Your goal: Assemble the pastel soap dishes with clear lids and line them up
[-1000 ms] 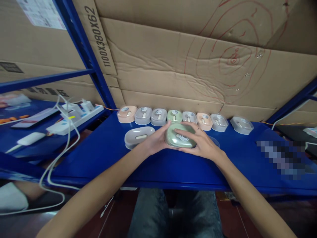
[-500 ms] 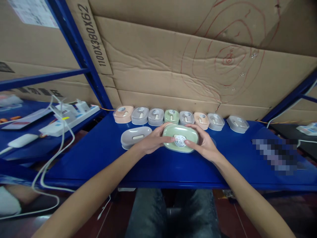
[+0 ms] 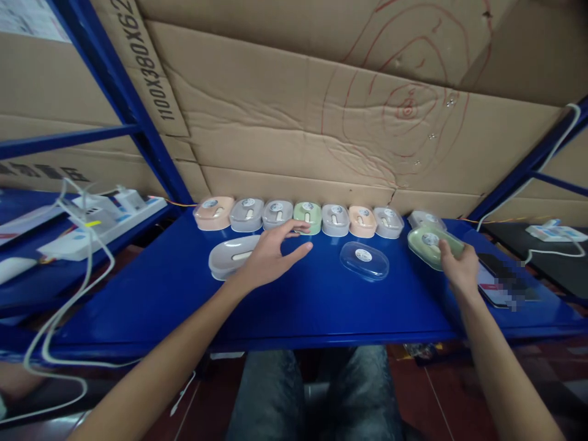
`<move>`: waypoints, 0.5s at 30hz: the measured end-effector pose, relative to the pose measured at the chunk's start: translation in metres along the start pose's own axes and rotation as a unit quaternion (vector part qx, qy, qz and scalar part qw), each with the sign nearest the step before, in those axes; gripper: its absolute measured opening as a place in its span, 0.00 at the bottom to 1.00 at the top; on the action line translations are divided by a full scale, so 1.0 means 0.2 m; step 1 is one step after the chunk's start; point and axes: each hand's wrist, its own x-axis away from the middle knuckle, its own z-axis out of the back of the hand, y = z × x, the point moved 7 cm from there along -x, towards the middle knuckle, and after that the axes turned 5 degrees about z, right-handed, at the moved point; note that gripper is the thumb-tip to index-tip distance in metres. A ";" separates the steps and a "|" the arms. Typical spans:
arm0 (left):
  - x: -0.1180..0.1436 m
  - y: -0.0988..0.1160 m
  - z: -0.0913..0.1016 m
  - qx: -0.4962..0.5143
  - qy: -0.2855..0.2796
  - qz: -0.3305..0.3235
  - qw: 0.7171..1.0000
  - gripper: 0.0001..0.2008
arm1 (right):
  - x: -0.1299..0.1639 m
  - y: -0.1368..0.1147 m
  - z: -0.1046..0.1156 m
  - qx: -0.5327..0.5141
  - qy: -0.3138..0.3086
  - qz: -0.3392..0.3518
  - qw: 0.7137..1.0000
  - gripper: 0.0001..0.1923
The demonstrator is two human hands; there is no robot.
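My right hand (image 3: 460, 267) grips a green soap box (image 3: 429, 250) with a clear lid and a round sticker, tilted over the right part of the blue table. Its thumb lies on top of the lid. My left hand (image 3: 271, 254) is empty, fingers apart, above the table beside a lidless grey soap box (image 3: 225, 260). Part of that grey box is hidden behind the hand. A loose clear lid (image 3: 364, 261) with a round sticker lies flat between my hands.
Along the cardboard wall (image 3: 275, 116) stands a row of lidded soap boxes, among them a peach one (image 3: 214, 214) and a green one (image 3: 313, 214). A phone-like dark object (image 3: 498, 275) lies at the right. A white power strip (image 3: 68, 244) and cables are at the left.
My right hand has carried the green soap box to the right, away from my left hand, which has let go and opened. The loose clear lid has come into full view.
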 end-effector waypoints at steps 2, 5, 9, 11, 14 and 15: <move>-0.01 0.02 0.04 -0.040 0.011 0.006 0.999 0.18 | -0.01 0.04 0.00 0.046 -0.016 -0.017 0.999 0.35; -0.02 0.03 0.10 -0.127 0.010 -0.008 0.992 0.19 | -0.02 0.04 -0.02 0.097 -0.038 -0.019 0.994 0.34; 0.05 0.01 0.22 -0.273 -0.013 -0.049 0.961 0.25 | -0.03 0.04 -0.03 0.136 -0.035 -0.011 0.990 0.33; 0.10 -0.03 0.31 -0.340 -0.030 -0.043 0.939 0.34 | -0.02 0.03 0.00 0.141 -0.016 -0.013 0.990 0.36; 0.20 -0.13 0.44 -0.416 -0.051 0.015 0.908 0.47 | 0.01 -0.11 0.09 0.124 0.048 0.048 0.990 0.36; 0.23 -0.17 0.47 -0.434 -0.060 0.040 0.898 0.50 | 0.04 -0.20 0.11 0.106 0.065 0.094 0.988 0.35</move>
